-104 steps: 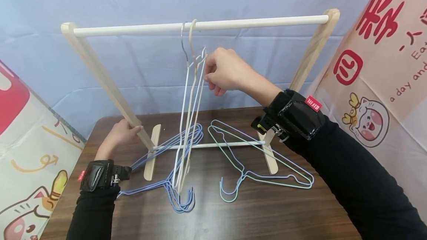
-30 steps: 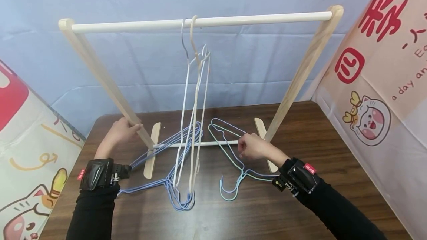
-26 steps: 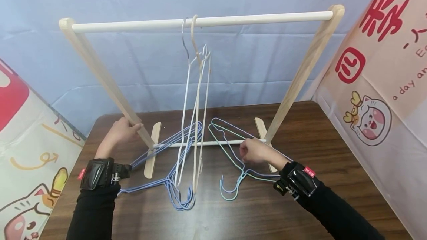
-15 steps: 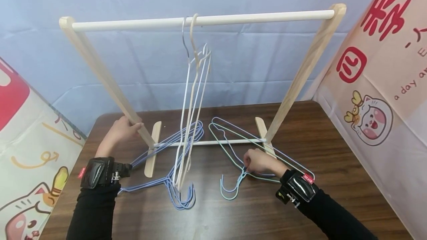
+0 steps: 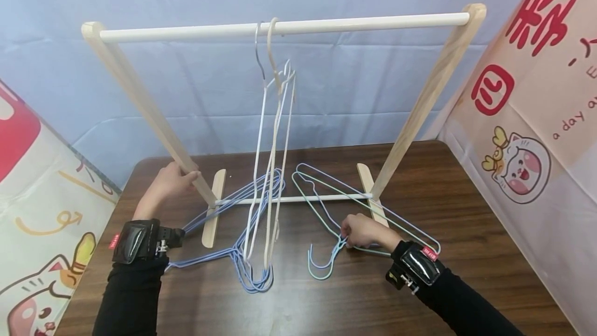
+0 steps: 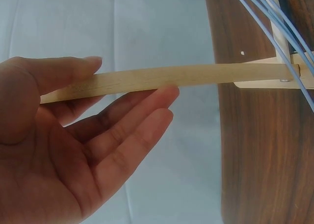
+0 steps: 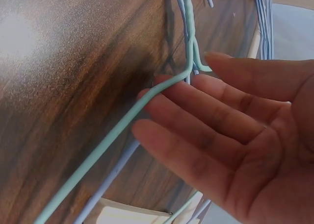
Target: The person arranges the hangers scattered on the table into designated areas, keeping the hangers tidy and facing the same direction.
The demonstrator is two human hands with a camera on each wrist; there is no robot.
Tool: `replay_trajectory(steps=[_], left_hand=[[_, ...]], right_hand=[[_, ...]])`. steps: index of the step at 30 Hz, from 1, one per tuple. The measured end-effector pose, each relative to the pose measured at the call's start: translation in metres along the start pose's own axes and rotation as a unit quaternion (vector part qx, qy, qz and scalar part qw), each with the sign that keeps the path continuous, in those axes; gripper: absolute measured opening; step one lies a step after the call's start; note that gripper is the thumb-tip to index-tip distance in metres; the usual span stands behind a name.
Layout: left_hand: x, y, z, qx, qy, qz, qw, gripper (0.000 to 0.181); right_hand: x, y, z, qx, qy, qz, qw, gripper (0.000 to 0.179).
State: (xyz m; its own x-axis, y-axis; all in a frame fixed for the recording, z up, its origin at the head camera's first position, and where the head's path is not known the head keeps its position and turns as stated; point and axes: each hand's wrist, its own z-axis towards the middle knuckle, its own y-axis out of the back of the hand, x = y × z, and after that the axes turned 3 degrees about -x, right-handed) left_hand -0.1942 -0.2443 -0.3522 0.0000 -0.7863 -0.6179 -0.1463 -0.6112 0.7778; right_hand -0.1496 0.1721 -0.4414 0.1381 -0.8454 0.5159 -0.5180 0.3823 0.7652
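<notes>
My left hand grips a slanted wooden post of the clothes rack, thumb on one side and fingertips on the other. At the neck of a mint-green hanger, my right hand has its fingers slipped beneath the wire; the thumb stands apart from them, close beside the neck. A lilac-blue hanger lies under the green one, both flat on the table with hooks toward me. White hangers and a cream hanger hang near the middle of the top rail.
Several blue hangers lie stacked on the brown table, left of centre and partly under the hanging ones. The rack's lower bar and flat feet stand behind. Printed cloths close in both sides.
My right hand came down from the hanging hangers to the table, then moved slightly toward me to the green hanger's neck. The hanging hangers sway. My left hand stays on the post.
</notes>
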Motion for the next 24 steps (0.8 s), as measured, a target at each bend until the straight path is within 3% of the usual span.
replay_trajectory(steps=[24], left_hand=[[-0.0033,0.0004,0.0012,0.008,0.005,0.008,0.9999,0.042]], right_hand=[[0.0016,0.0006,-0.0028,0.02,-0.013,-0.002,0.9997,0.02]])
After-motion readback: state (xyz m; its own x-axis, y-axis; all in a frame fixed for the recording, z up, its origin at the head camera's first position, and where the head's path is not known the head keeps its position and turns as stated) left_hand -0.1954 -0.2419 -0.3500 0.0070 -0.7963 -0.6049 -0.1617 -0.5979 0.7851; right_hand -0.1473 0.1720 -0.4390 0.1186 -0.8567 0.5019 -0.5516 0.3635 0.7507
